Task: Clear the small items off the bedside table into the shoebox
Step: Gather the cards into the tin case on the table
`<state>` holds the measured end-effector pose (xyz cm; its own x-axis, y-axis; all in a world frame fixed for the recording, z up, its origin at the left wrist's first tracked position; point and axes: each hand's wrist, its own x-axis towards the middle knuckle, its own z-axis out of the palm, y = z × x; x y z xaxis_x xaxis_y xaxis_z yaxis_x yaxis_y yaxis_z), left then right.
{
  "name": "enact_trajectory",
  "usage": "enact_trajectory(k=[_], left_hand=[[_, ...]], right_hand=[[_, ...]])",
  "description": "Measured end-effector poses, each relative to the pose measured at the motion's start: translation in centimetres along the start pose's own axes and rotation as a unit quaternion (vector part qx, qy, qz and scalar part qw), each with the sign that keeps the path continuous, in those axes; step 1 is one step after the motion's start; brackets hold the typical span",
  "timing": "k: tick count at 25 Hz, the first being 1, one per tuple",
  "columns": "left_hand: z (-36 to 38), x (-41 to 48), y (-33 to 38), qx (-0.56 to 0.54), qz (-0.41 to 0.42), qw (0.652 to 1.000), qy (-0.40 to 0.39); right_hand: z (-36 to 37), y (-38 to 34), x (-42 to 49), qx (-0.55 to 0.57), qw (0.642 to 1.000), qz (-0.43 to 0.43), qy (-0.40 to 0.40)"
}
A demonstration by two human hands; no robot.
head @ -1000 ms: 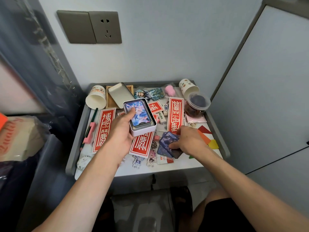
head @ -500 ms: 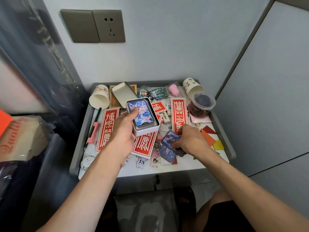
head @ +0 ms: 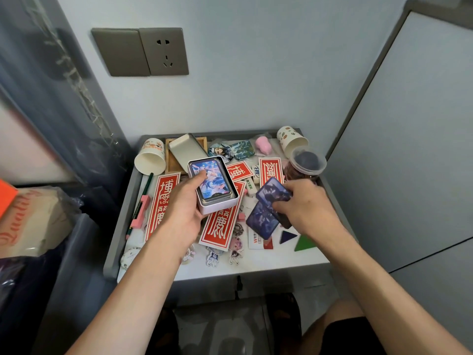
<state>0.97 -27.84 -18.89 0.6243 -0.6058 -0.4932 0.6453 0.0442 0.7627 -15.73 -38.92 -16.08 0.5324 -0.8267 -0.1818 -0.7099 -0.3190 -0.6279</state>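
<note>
The left hand [head: 184, 201] grips an open white card tin [head: 217, 208] from its left side, fingers curled under the base and the thumb laid flat on the illustrated top card [head: 213, 181] of the stack inside. The tin is held just above the cluttered bedside table [head: 116, 239]. Its long axis runs away from the person, with the far end tipped a little to the left. Just to the right of the tin, and slightly nearer the person, the right hand [head: 309, 206] pinches a small fan of blue-backed cards [head: 263, 219], fingers curled over their right edges. The cards are splayed, not squared, and their long axes lean the other way, far ends to the right. The likely next move, dropping these cards onto the stack, depends on that mismatch. The right hand is the nearer one and would need to travel left, close the fan and turn the cards until they line up with the tin's opening. The tin's lid [head: 186, 149] lies at the back of the table, touching a wooden tray. Red paper strips [head: 220, 226], figure stickers and cups are not yet cleared. A bagged cardboard box [head: 30, 221] sits to the left; I cannot tell whether it is the shoebox.
</note>
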Motion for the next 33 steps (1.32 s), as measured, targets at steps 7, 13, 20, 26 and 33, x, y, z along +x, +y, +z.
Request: enact_trajectory(k=[7,13,20,26,33], left_hand=[[-0.9,-1.1,0.6,0.037,-0.002,0.998,-0.049],[-2.5,-1.3,1.2,0.077,-0.003,0.993,-0.084],[-2.2,-1.0,1.4,0.012,0.001,0.998,-0.057],[-1.7,-1.3,1.0,-0.028,0.027,0.998,-0.042],[-1.5,-1.1,1.1,-0.066,0.054,0.996,-0.005]], right_hand=[[-0.3,-5.9,2.8,0.243,0.961,-0.126,-0.03],[3.6,-6.4,5.5,0.213,0.968,-0.109,-0.072],[6.7,-7.8,4.1,0.235,0.965,-0.107,0.055],[8.3,-8.8,2.8,0.297,0.947,-0.091,0.086],[10.0,-9.0,1.0,0.103,0.964,-0.219,0.113]])
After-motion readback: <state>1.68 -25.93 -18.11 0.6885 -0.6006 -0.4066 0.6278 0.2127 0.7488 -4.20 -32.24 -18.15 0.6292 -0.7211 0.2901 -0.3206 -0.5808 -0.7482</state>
